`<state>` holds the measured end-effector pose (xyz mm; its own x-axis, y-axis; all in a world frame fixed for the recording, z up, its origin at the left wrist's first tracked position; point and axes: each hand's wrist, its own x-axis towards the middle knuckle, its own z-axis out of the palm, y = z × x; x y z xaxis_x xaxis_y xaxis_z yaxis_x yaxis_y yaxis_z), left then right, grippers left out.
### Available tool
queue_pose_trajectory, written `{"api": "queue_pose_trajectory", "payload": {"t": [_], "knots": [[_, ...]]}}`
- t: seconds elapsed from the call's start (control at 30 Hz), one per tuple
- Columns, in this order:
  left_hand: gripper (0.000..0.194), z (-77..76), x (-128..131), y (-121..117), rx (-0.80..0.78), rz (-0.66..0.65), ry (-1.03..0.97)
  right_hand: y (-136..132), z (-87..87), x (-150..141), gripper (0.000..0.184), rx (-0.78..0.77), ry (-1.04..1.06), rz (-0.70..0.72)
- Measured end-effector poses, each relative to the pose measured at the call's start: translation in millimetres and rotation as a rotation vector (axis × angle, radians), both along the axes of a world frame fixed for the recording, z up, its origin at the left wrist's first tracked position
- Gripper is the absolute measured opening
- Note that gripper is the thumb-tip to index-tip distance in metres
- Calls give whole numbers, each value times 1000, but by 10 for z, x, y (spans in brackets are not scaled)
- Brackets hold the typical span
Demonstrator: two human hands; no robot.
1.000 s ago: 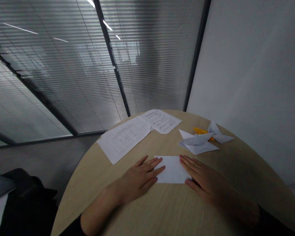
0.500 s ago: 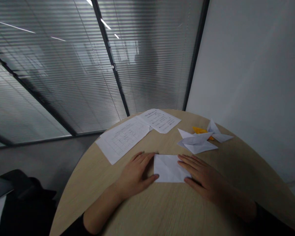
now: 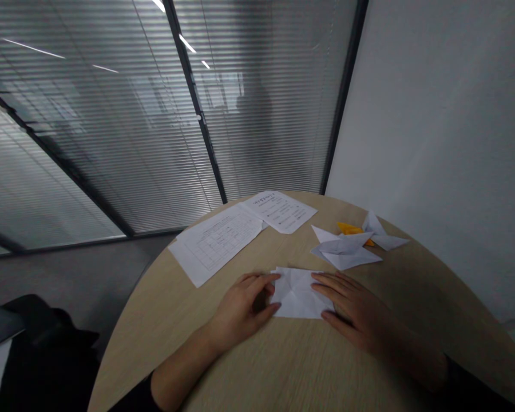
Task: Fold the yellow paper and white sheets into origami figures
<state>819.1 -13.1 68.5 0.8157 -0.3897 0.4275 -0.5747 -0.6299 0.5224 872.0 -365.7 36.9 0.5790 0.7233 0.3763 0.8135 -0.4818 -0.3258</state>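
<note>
A small folded sheet of white paper [image 3: 299, 294] lies on the table, with crease lines meeting near its middle. My left hand [image 3: 245, 303] is at its left edge, fingers curled, with the index fingertip on the upper corner and the thumb on the lower one. The other left fingers bend in beside the edge and are partly hidden. My right hand [image 3: 354, 309] rests flat over the paper's right end, fingers stretched out and thumb low, covering that edge.
Beyond the right hand lie folded white paper shapes [image 3: 345, 252] and a yellow folded piece [image 3: 349, 229]. Printed sheets [image 3: 218, 243] overlap toward the far left of the round wooden table [image 3: 257, 366]. A black chair or bag [image 3: 55, 343] stands on the left.
My left index finger has curled in onto the paper's upper left corner. The paper's left side has shifted slightly, and its creases show more clearly. The right hand stays nearly still.
</note>
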Motion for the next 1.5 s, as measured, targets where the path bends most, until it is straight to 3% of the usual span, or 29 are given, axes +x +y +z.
{"api": "queue_pose_trajectory", "payload": {"t": [0.27,0.33,0.43,0.5,0.77,0.9,0.97,1.03,1.17,1.23,1.4,1.5], "knots": [[63,47,-4,12,8,-9,-23,-9,-63,-1,68,39,-4,-37],[52,61,3,9,39,-16,-27,-11,-68,0,68,35,2,-42],[16,101,7,-4,114,-63,-31,-16,-62,5,69,30,5,-39],[10,133,5,-13,135,-99,-34,-20,-57,7,73,35,4,-38],[14,194,-27,3,10,-47,-29,-24,-128,-31,122,105,43,-105],[21,186,-55,-35,-182,72,88,-40,-183,-35,142,198,65,-182],[25,197,-67,-72,-315,98,218,-50,-203,-19,130,277,67,-218],[29,223,-74,-112,-446,91,343,-57,-223,5,107,378,46,-233],[36,279,-67,-162,-663,93,482,-62,-229,44,33,562,-30,-232],[38,293,-51,-161,-727,114,514,-59,-198,42,8,595,-31,-217],[40,277,7,-116,-674,289,413,-51,-99,2,20,553,103,-236],[41,242,21,-100,-632,311,443,-69,-85,6,25,549,117,-284]]}}
